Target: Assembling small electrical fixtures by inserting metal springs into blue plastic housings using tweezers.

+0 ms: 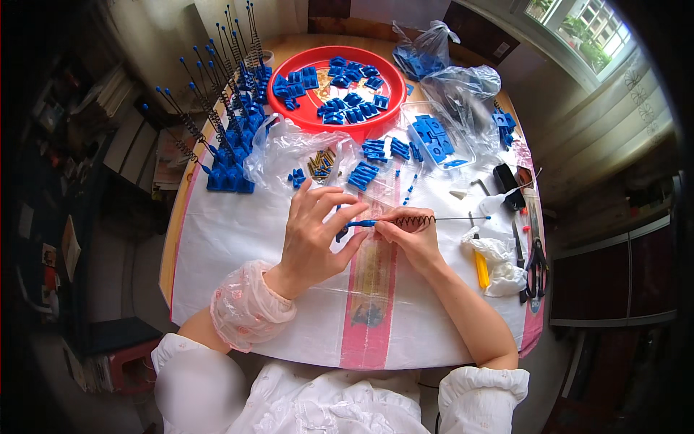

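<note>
Over the middle of the table, my right hand (418,237) pinches a blue plastic piece (361,223) fitted with a black coil spring and a thin rod. Its rod (464,218) points right and ends in a small blue tip. Around the blue left end, my left hand (307,235) has its fingers spread and curved; whether a fingertip touches the piece I cannot tell. Just beyond the hands lie short rows of blue plastic parts (363,176) and a pile of small brass-coloured pieces (322,163) on clear plastic.
Blue assemblies (231,173) with upright springs and rods crowd the far left. A red tray (395,108) holds blue parts, beside a clear box (468,153) of flat blue pieces. Scissors (536,269), a yellow-handled tool (481,269) and crumpled white tissue (499,253) lie right.
</note>
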The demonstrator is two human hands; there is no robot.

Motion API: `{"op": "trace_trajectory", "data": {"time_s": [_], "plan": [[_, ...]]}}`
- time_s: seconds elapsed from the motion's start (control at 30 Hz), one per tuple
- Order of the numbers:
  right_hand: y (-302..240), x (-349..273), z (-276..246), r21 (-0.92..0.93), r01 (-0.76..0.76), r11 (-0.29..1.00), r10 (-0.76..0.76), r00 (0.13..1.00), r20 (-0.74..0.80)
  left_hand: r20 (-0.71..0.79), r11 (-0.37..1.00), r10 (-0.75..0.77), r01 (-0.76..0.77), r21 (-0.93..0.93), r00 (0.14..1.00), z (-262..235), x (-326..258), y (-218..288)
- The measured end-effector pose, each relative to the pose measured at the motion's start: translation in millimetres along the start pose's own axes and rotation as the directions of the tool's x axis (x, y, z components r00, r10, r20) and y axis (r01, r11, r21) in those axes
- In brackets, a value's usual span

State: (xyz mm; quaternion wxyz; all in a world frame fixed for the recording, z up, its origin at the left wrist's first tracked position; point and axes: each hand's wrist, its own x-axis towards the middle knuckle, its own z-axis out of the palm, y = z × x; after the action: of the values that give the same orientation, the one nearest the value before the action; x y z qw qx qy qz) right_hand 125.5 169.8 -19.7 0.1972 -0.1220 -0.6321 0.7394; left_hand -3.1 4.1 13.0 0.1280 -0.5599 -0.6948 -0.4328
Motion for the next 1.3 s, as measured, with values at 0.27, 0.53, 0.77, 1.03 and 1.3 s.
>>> {"op": "trace_trajectory", "data": {"time_s": [0.27,0.53,0.77,1.03,1.3], "plan": [[-4.4,-0.9,2.0,-0.001,-0.031,1.0,0.031,0.999,-0.027,0.119,0.948,-0.147,0.174,-0.268,0.982,2.7,-6.1,-4.7],[-2.8,-0.8,3.1,0.016,-0.007,1.0,0.007,1.0,-0.024,0.169,0.889,-0.18,0.234,-0.394,0.969,5.1,-7.2,-6.8],[-0.1,0.8,0.9,0.006,-0.009,1.0,0.009,1.0,0.007,0.353,0.543,-0.398,0.528,-0.653,0.847,10.6,-11.0,-10.9],[2.3,0.3,0.1,0.046,-0.016,0.999,0.016,1.0,-0.007,0.545,0.203,-0.414,0.658,-0.726,0.729,4.5,-7.9,-13.6],[-0.7,1.0,3.6,0.013,-0.022,1.0,0.023,0.997,-0.074,0.442,0.412,-0.34,0.554,-0.724,0.83,9.2,-9.4,-9.3]]}}
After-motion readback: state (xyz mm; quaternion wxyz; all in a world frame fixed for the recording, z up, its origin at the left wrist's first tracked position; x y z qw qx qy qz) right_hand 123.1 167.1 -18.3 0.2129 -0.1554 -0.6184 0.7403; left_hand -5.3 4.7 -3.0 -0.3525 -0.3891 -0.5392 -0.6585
